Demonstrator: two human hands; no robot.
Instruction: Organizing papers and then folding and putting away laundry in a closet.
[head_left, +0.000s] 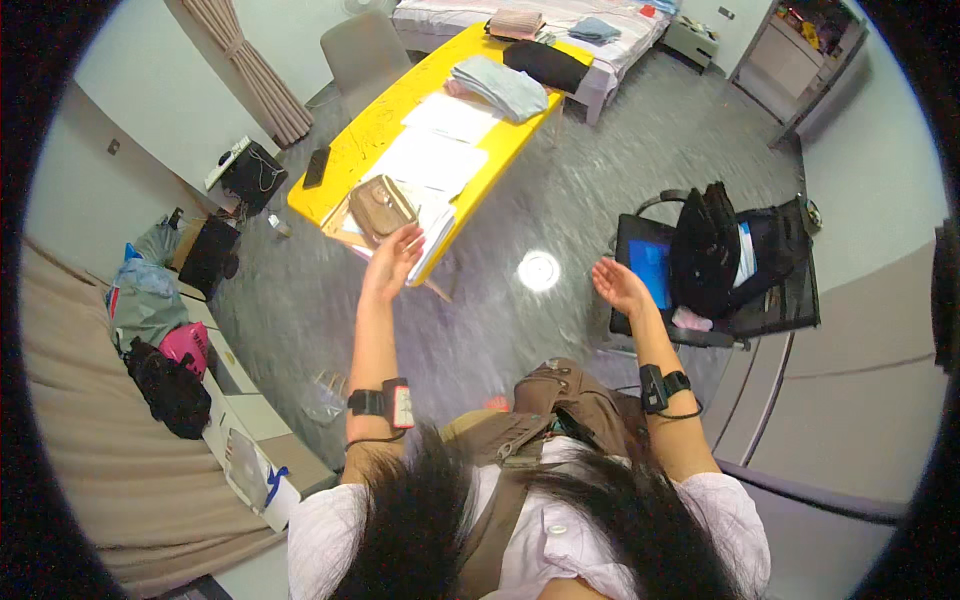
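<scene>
My left hand (393, 262) is raised at the near end of a yellow table (358, 155), fingers apart and holding nothing. Just beyond its fingertips lies a brown zippered pouch (381, 208) on papers; whether they touch, I cannot tell. White paper sheets (435, 159) run along the table, with folded light-blue fabric (501, 86) farther up and a black phone (317, 166) at the left edge. My right hand (619, 286) is empty, palm turned inward, over the floor beside a black chair (780, 300) that carries a black backpack (705, 251) and a blue item (649, 268).
A grey chair (366, 54) stands behind the table, and a bed (626, 46) is beyond its far end. Bags (150, 304) sit on a low cabinet (251, 412) at left. A plastic bag (326, 397) lies on the floor near me.
</scene>
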